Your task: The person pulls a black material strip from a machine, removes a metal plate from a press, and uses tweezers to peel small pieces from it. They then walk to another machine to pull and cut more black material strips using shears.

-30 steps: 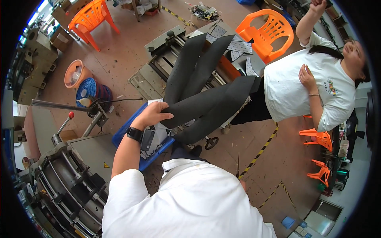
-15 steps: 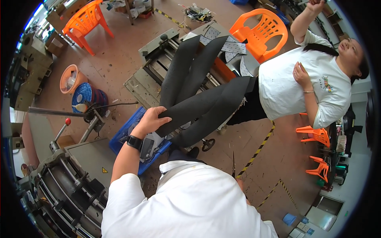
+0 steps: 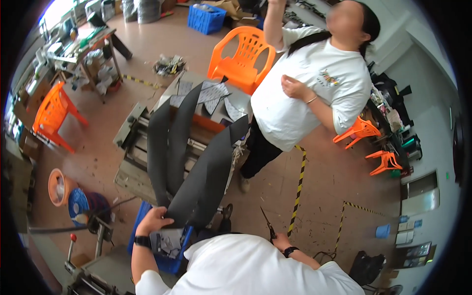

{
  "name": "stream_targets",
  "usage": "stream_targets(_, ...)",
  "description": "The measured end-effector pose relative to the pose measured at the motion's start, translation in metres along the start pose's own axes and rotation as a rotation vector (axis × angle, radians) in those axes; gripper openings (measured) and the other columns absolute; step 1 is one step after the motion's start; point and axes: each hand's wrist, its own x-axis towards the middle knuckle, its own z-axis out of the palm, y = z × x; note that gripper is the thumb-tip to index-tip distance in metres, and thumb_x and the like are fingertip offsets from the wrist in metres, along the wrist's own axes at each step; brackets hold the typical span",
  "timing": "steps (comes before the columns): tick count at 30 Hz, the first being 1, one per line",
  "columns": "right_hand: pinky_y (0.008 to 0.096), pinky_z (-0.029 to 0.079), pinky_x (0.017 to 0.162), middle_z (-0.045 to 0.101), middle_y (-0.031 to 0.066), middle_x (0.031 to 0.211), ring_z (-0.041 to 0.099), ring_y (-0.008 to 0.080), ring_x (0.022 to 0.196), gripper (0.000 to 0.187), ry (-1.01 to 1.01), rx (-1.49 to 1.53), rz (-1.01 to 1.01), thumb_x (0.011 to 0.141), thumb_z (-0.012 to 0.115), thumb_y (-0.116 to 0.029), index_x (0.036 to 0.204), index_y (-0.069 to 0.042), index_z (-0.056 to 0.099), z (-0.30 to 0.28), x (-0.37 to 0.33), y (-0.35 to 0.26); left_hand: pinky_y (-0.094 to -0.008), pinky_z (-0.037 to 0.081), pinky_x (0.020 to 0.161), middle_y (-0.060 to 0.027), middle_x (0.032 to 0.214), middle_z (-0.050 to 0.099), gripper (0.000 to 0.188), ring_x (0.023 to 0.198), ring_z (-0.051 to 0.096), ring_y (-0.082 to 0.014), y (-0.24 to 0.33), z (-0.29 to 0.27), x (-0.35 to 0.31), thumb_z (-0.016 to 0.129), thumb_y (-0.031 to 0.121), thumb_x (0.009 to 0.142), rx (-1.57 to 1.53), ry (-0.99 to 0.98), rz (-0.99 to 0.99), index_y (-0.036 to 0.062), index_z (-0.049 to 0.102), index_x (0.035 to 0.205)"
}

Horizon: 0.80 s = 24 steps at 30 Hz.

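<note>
My left hand (image 3: 153,220) pinches the near end of a long, curved black sheet piece (image 3: 199,179), thumb on top. The sheet slants up and away to the right, with creases or layers along it. Two more black curved strips (image 3: 158,147) spread over the bench (image 3: 132,173) just beyond. Low on the right, my right hand (image 3: 282,241) is closed around a slim, dark, pointed tool (image 3: 267,220) that resembles scissors; its tip points up and left. Patterned light cut pieces (image 3: 211,93) lie at the bench's far end.
Another person (image 3: 314,93) in a white shirt stands at the bench's right side, one arm raised. A blue crate (image 3: 169,265) sits below my left hand. An orange chair (image 3: 243,54) stands behind the bench. Machine levers (image 3: 73,238) and a peach bucket (image 3: 60,187) are to the left.
The view has swung, and my right hand with the pointed tool has come into sight. The held black sheet now slants more steeply away from me, its near end still in my left hand.
</note>
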Motion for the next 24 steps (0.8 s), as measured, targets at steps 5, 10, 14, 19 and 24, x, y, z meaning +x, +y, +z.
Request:
stream_targets(5, 0.0451, 0.050, 0.069, 0.068, 0.0227, 0.082, 0.066, 0.0375, 0.080, 0.027, -0.070, 0.033, 0.078, 0.075, 0.066, -0.021, 0.090, 0.001, 0.068, 0.009, 0.006, 0.008, -0.0259, 0.045, 0.062, 0.0009, 0.075, 0.060, 0.020, 0.071, 0.055, -0.0065, 0.018, 0.006, -0.008, 0.076, 0.005, 0.079, -0.396, 0.033, -0.077, 0.0006, 0.058, 0.087)
stream_targets(10, 0.0442, 0.051, 0.070, 0.068, 0.0224, 0.081, 0.067, 0.0372, 0.079, 0.029, -0.060, -0.012, 0.012, 0.075, 0.067, -0.022, 0.091, 0.002, 0.068, 0.021, 0.026, 0.018, -0.0241, 0.048, 0.068, -0.0003, 0.081, 0.063, 0.019, 0.076, 0.058, -0.0073, -0.002, 0.027, 0.026, 0.073, 0.000, 0.081, -0.411, 0.272, 0.064, -0.0007, 0.059, 0.093)
stream_targets(14, 0.0422, 0.052, 0.073, 0.069, 0.0227, 0.086, 0.067, 0.0374, 0.083, 0.036, -0.072, -0.002, 0.044, 0.073, 0.072, -0.029, 0.092, 0.001, 0.070, 0.025, 0.040, 0.032, -0.0255, 0.049, 0.073, -0.0037, 0.085, 0.065, 0.024, 0.080, 0.060, -0.0101, 0.007, 0.036, 0.045, 0.075, 0.004, 0.080, -0.292, 0.368, 0.112, -0.0014, 0.060, 0.097)
stream_targets(19, 0.0443, 0.051, 0.071, 0.068, 0.0248, 0.086, 0.067, 0.0384, 0.082, 0.031, -0.091, 0.129, 0.106, 0.074, 0.069, -0.023, 0.089, 0.004, 0.068, -0.002, 0.013, -0.003, -0.0286, 0.051, 0.078, -0.0088, 0.093, 0.067, 0.034, 0.087, 0.063, -0.0151, -0.001, 0.043, 0.049, 0.078, 0.010, 0.077, -0.229, 0.446, 0.129, -0.0016, 0.061, 0.104)
stream_targets(24, 0.0442, 0.051, 0.071, 0.067, 0.0258, 0.086, 0.067, 0.0389, 0.083, 0.033, -0.019, 0.083, 0.094, 0.073, 0.070, -0.023, 0.089, 0.005, 0.068, 0.015, 0.022, 0.029, -0.0301, 0.051, 0.080, -0.0116, 0.098, 0.067, 0.038, 0.092, 0.064, -0.0174, 0.011, 0.047, 0.040, 0.079, 0.014, 0.078, -0.222, 0.487, 0.117, -0.0014, 0.061, 0.108)
